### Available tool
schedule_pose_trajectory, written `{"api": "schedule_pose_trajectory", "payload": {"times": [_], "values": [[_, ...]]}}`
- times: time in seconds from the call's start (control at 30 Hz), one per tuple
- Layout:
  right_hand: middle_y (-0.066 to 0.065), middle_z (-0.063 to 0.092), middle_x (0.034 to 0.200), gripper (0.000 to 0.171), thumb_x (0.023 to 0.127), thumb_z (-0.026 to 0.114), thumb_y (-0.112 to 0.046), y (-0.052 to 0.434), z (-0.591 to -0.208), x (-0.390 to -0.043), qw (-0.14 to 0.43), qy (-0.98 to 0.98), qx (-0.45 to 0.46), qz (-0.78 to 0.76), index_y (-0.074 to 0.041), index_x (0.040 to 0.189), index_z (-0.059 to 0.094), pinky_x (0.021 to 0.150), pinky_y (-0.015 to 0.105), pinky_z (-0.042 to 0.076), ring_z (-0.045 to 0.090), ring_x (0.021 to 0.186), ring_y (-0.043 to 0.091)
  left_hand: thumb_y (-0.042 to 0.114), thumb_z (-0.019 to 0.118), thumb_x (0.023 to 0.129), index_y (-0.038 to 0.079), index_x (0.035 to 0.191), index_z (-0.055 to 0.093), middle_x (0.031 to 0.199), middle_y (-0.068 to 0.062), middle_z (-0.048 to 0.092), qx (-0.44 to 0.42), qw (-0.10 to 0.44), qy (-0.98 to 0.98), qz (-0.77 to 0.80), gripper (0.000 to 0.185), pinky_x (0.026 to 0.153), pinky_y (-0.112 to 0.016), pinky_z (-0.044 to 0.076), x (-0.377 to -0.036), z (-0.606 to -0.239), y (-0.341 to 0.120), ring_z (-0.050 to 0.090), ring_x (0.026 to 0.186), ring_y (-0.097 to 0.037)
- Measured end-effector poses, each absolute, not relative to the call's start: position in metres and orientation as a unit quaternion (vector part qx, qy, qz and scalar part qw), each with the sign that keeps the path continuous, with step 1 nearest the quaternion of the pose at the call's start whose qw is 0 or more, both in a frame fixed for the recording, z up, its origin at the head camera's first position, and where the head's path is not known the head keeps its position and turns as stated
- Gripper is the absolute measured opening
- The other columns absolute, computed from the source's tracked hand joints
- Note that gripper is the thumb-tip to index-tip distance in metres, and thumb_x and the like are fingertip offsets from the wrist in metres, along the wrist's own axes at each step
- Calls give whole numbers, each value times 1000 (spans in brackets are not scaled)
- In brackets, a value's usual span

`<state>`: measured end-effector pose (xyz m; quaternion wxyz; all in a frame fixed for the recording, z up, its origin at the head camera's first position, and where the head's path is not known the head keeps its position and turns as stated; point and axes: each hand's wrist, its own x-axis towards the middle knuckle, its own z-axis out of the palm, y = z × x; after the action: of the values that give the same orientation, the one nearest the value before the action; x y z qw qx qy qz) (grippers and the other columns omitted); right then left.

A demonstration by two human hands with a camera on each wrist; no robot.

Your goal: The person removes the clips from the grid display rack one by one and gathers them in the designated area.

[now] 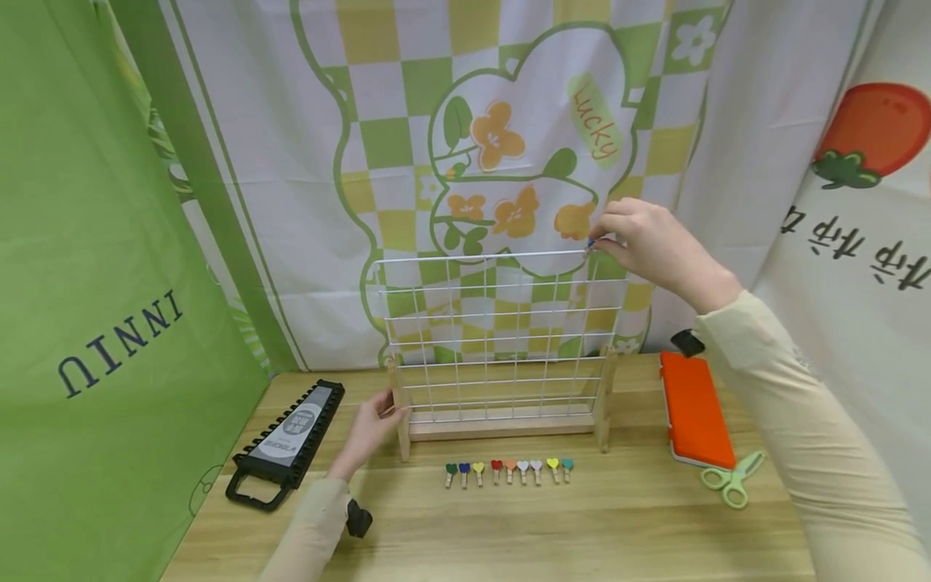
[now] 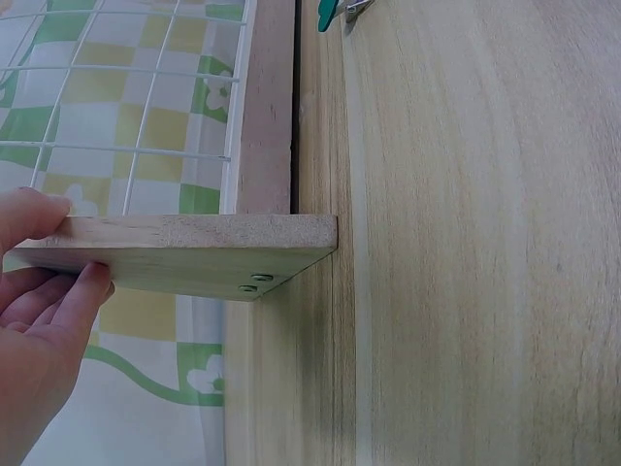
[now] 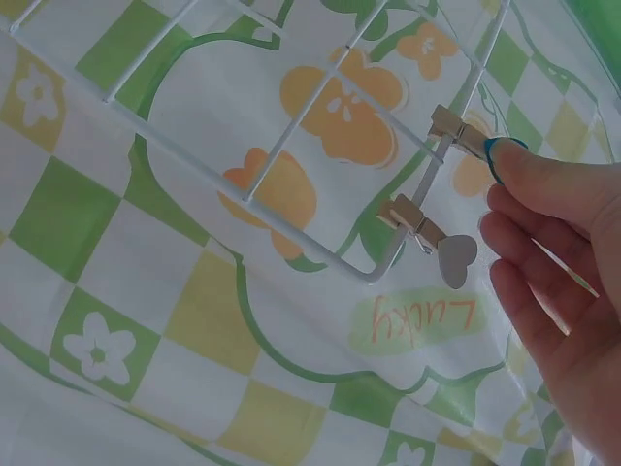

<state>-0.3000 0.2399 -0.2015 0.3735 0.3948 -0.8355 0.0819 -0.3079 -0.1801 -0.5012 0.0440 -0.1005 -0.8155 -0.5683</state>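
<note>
A white wire grid [image 1: 502, 309] stands upright in a wooden stand [image 1: 502, 426]. At the grid's upper right corner, my right hand [image 1: 643, 242] pinches a small wooden clothespin [image 3: 460, 132] with a blue heart, its jaws at the edge wire. Beside it, nearer the corner, a clothespin with a pale grey heart [image 3: 456, 260] sits clipped on the same wire. Down at the stand's left side, my left hand [image 1: 369, 430] grips the wooden upright [image 2: 194, 233] between thumb and fingers. Several heart clothespins [image 1: 510, 471] in mixed colours lie in a row before the stand.
On the left of the wooden table [image 1: 494, 533] lies a black rack-like holder with a handle [image 1: 291, 440]. An orange-red flat case [image 1: 697, 408] and light green scissors [image 1: 730, 479] lie on the right. A patterned curtain [image 1: 396, 141] hangs close behind the grid.
</note>
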Motion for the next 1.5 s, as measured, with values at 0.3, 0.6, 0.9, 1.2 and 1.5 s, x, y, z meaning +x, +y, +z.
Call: {"api": "schedule_pose_trajectory", "payload": {"times": [0.3, 0.6, 0.9, 1.2, 1.5], "values": [[12, 70, 78, 14, 72, 79, 10, 240, -206, -298, 404, -822, 393, 80, 2, 82, 73, 63, 40, 56, 62, 74, 27, -2, 65, 92, -14, 137, 49, 134, -34, 56, -99, 49, -815, -568, 49, 105, -45, 52, -306, -502, -179, 56, 127, -45], [13, 71, 80, 15, 73, 79, 12, 241, -203, -286, 418, -818, 383, 103, 3, 84, 73, 67, 34, 54, 65, 77, 27, -1, 64, 93, -16, 138, 45, 136, -36, 53, -99, 48, -819, -563, 51, 107, -50, 50, -299, -492, -177, 54, 128, -47], [11, 70, 84, 22, 70, 81, 12, 243, -240, -268, 409, -806, 405, 136, 2, 86, 71, 70, 31, 58, 67, 78, 22, 0, 65, 93, -16, 138, 45, 137, -36, 53, -105, 49, -813, -570, 52, 107, -49, 50, -304, -499, -180, 53, 129, -47], [4, 69, 81, 30, 63, 84, 12, 247, -329, -264, 329, -822, 433, 169, -3, 84, 70, 60, 23, 60, 66, 71, 14, 0, 64, 93, -15, 139, 45, 138, -35, 52, -104, 44, -819, -563, 53, 108, -49, 50, -305, -497, -179, 53, 129, -46], [3, 67, 81, 14, 79, 77, 5, 253, -408, -260, 150, -884, 400, 191, -6, 84, 71, 57, 23, 59, 63, 69, 10, -1, 64, 93, -15, 141, 42, 138, -35, 52, -103, 53, -820, -561, 55, 108, -48, 50, -304, -497, -180, 53, 129, -46]]}}
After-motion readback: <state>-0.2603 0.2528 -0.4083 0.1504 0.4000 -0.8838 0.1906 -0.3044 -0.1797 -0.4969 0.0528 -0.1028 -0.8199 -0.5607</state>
